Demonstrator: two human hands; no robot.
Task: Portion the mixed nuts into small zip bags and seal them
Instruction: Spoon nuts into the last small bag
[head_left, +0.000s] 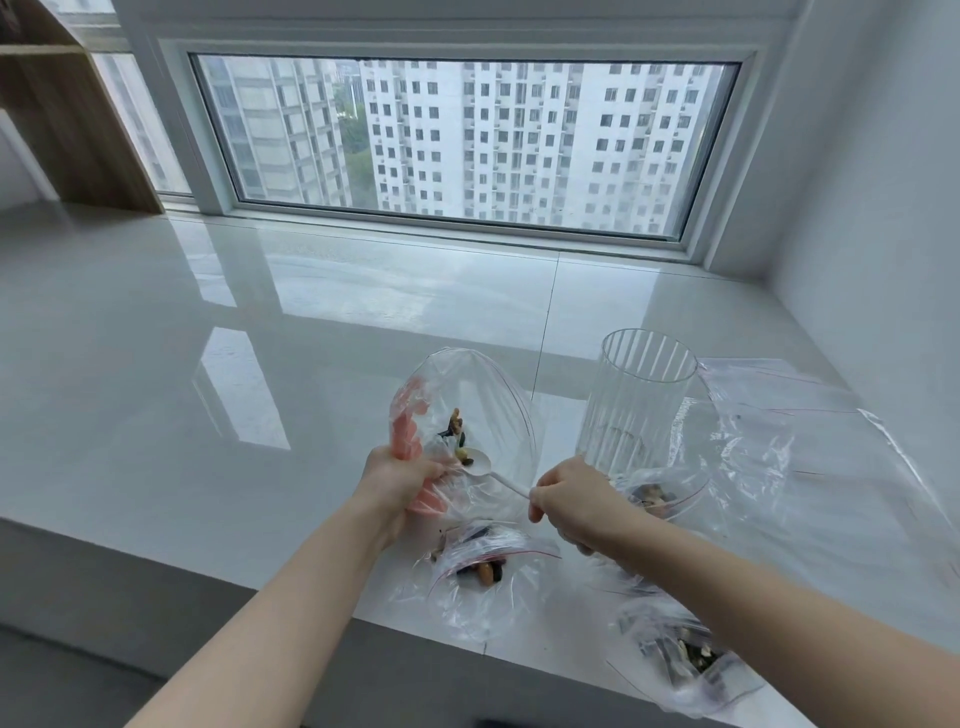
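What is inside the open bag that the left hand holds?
A few mixed nuts and the bowl of a white spoon show inside the open bag. The left hand covers its lower corner.

Both bare forearms reach forward, the left hand (397, 480) clenched with fingers curled away, the right hand (569, 499) pinching beside it.

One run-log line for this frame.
left hand: holds open bag | right hand: spoon in bag | nuts dropping | unsealed
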